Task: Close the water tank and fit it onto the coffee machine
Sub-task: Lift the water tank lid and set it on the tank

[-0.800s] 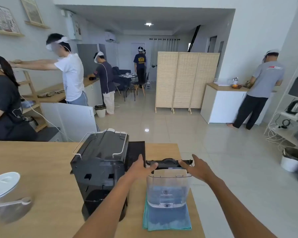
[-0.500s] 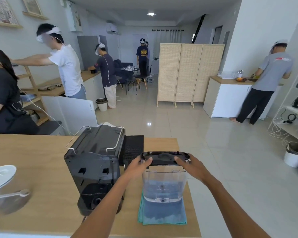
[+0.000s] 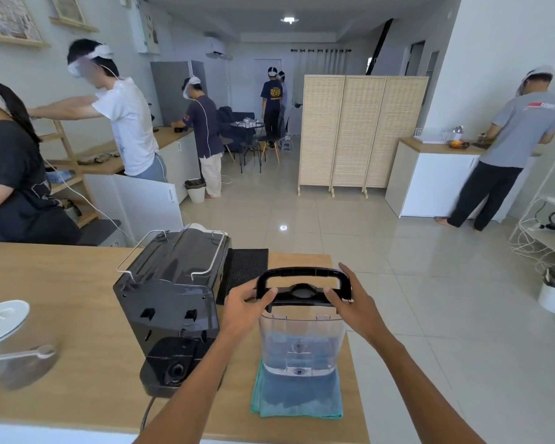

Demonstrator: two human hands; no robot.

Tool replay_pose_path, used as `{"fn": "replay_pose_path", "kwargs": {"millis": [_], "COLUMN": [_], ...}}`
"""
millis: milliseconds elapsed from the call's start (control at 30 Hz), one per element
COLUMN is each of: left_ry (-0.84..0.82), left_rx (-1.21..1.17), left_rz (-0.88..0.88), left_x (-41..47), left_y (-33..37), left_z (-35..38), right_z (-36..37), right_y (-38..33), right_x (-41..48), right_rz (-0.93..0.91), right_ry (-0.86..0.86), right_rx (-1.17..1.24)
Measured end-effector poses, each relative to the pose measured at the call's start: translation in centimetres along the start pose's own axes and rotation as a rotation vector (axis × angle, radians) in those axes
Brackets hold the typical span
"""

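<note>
— See the water tank? It's standing upright on that teal cloth at the near right corner of the wooden counter, just right of the coffee machine, with water in the lower part.

— And the black lid is sitting on top, handle on the far side. Is it seated?

— I can't tell from here. That's my worry: if one edge sits proud and they lift by it, the lid could pop off, or the tank could tip and slosh.

— The cloth doesn't help. I'd guess the tank could skid on it under an uneven push, and the counter edge is close on the right.

— Right, and the machine's back faces us, so the tank has to be carried over and dropped squarely into its seat; come in tilted and it probably won't lock.

— How are the hands placed?

— Both arms reach in from the near side. The left hand clasps the lid's left end, thumb on top; the right hand grasps the right end, thumb over the lid, fingers curled around its far side.

— So both are closed on the lid, not the tank body.

— Yes, pressing or steadying it, I'd say.
</note>
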State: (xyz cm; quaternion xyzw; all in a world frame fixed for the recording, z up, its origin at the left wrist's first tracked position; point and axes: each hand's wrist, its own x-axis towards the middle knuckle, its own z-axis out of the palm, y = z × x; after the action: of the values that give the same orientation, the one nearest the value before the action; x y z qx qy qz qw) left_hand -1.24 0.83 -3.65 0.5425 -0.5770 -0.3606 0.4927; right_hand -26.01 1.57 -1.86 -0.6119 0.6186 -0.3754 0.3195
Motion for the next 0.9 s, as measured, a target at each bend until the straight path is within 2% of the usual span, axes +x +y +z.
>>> {"fn": "replay_pose_path", "kwargs": {"millis": [200,433,633,900], "left_ry": [0.084,0.154,-0.011,-0.125], "left_rx": [0.006,-0.116,-0.125,-0.087], "left_rz": [0.056,-0.087,-0.131,-0.082], "left_x": [-0.3,0.2,0.4,-1.5], "left_y": [0.0,0.8,1.5,1.0], "left_z": [0.1,1.3,2.1,0.9], "right_z": [0.5,1.4,1.3,0.4], "right_y": [-0.8,-0.7,-0.5,1.5], "right_x": [0.6,1.0,0.8,-0.6], "right_rz": [0.012,0.044,0.049,-0.037], "right_ry": [0.065,0.145,0.112,-0.049], "right_rx": [0.106,0.186,0.253,0.205]}}
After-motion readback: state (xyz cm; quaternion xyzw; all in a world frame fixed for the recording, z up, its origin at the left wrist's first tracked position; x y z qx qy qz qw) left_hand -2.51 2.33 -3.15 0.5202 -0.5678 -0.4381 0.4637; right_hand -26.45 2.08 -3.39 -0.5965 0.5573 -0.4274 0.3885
